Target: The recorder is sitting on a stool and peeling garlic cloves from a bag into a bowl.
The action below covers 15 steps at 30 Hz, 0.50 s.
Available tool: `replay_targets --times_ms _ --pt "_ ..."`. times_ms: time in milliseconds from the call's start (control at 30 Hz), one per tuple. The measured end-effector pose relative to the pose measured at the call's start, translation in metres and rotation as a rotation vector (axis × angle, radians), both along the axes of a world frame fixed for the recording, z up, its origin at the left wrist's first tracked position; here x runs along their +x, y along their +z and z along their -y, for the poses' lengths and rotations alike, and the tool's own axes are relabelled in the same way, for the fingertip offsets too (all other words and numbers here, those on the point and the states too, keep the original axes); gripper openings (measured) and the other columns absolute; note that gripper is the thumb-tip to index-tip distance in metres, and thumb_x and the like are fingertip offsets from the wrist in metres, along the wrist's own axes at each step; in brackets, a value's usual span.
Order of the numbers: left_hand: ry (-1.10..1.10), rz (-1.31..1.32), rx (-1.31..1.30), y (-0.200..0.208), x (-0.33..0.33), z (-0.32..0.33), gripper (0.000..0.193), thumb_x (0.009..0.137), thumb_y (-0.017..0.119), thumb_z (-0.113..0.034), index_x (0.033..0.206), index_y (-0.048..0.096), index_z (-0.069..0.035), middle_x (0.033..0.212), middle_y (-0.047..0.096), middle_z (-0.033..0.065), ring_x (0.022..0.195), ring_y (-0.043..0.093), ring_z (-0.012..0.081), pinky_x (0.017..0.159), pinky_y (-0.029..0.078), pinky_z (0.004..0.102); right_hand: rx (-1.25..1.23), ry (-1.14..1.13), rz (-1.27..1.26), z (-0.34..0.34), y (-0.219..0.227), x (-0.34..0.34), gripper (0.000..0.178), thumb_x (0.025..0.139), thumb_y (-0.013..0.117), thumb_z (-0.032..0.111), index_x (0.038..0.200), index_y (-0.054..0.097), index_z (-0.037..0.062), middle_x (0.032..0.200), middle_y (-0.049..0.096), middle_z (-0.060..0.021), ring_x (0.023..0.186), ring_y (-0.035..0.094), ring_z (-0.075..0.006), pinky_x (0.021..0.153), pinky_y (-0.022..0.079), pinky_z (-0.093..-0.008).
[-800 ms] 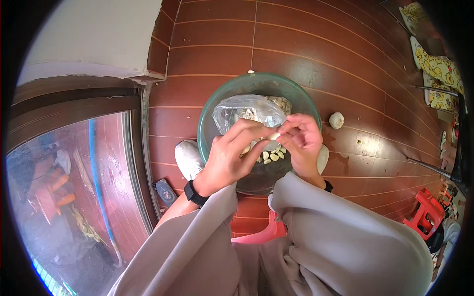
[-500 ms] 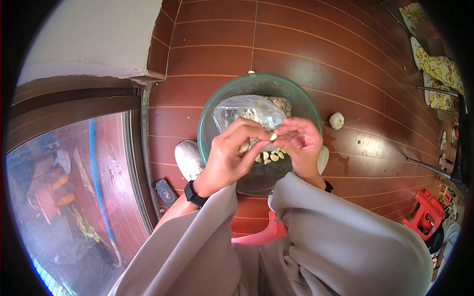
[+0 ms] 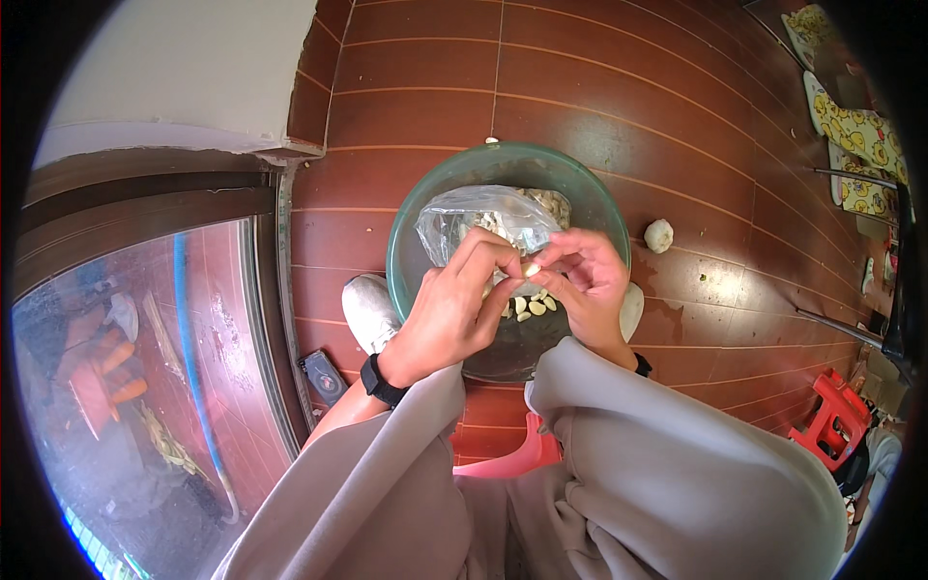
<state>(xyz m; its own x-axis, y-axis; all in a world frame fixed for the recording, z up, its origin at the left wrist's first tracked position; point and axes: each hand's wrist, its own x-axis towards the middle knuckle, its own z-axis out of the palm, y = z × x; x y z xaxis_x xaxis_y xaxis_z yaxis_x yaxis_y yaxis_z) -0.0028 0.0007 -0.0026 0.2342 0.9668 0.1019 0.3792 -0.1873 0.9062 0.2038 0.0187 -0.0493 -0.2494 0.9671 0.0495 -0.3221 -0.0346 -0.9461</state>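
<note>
Fingers: my left hand (image 3: 449, 304) and right hand (image 3: 590, 280) pinch one garlic clove (image 3: 532, 271) between thumb and fingertips.
Clove bearing: 2 o'clock from my left palm, 9 o'clock from my right; both hands touch it.
Clove axis: too small to tell.
Loose cloves (image 3: 537, 308): 6 o'clock of the pinch, inside the green basin (image 3: 512, 164).
Plastic bag (image 3: 447, 220): 10 to 11 o'clock, same basin.
Obstruction: my hands partly cover bag and loose cloves.
Garlic bulb (image 3: 659, 236): floor, 2 to 3 o'clock.
</note>
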Motion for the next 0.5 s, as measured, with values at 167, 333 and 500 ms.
replay_targets --times_ms 167,333,500 --pt "0.005 0.025 0.017 -0.002 0.001 0.0 0.027 0.095 0.071 0.005 0.115 0.056 -0.006 0.111 0.063 0.0113 0.092 0.069 0.0347 0.063 0.055 0.0416 -0.083 -0.035 -0.066 0.001 -0.007 0.002 0.044 0.095 0.078 -0.01 0.135 0.061 -0.0029 0.113 0.062 -0.0059 0.109 0.067 -0.0151 0.096 0.063 -0.0346" --pt "0.074 0.094 0.02 -0.006 0.003 0.002 0.028 0.094 0.071 0.011 0.113 0.057 -0.003 0.107 0.066 0.0135 0.089 0.069 0.0276 0.073 0.056 0.0352 -0.148 -0.021 -0.132 -0.003 0.003 -0.003 0.041 0.1 0.074 -0.004 0.139 0.059 -0.0033 0.111 0.055 -0.0038 0.109 0.065 -0.0145 0.095 0.063 -0.0347" --pt "0.095 0.107 0.014 -0.004 0.003 0.002 0.03 0.094 0.072 0.011 0.116 0.058 -0.003 0.106 0.068 0.013 0.089 0.07 0.0259 0.075 0.058 0.0343 -0.165 -0.003 -0.125 -0.003 0.002 -0.001 0.038 0.102 0.071 -0.003 0.138 0.059 -0.004 0.111 0.055 -0.0039 0.108 0.064 -0.0145 0.094 0.062 -0.0346"
